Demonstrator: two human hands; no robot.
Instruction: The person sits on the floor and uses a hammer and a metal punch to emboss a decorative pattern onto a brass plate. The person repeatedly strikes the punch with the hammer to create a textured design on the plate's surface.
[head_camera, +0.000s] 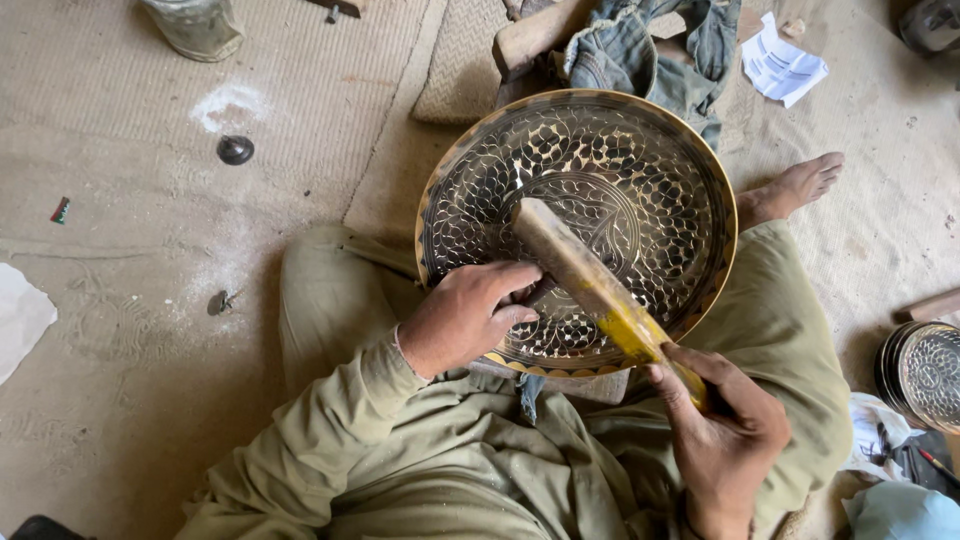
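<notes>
A large round engraved metal plate, dark with a bright leaf pattern and a gold rim, rests tilted on my lap. My left hand lies on its lower left part with the fingers curled against the surface; whether they pinch a small tool I cannot tell. My right hand grips the yellowed lower end of a long wooden mallet. The mallet's head lies over the middle of the plate, just above my left fingers.
A woven mat covers the dusty floor. Blue cloth is bunched behind the plate. A stack of smaller engraved plates sits at the right. Crumpled paper, a metal jar and a small dark knob lie around. My bare foot sticks out.
</notes>
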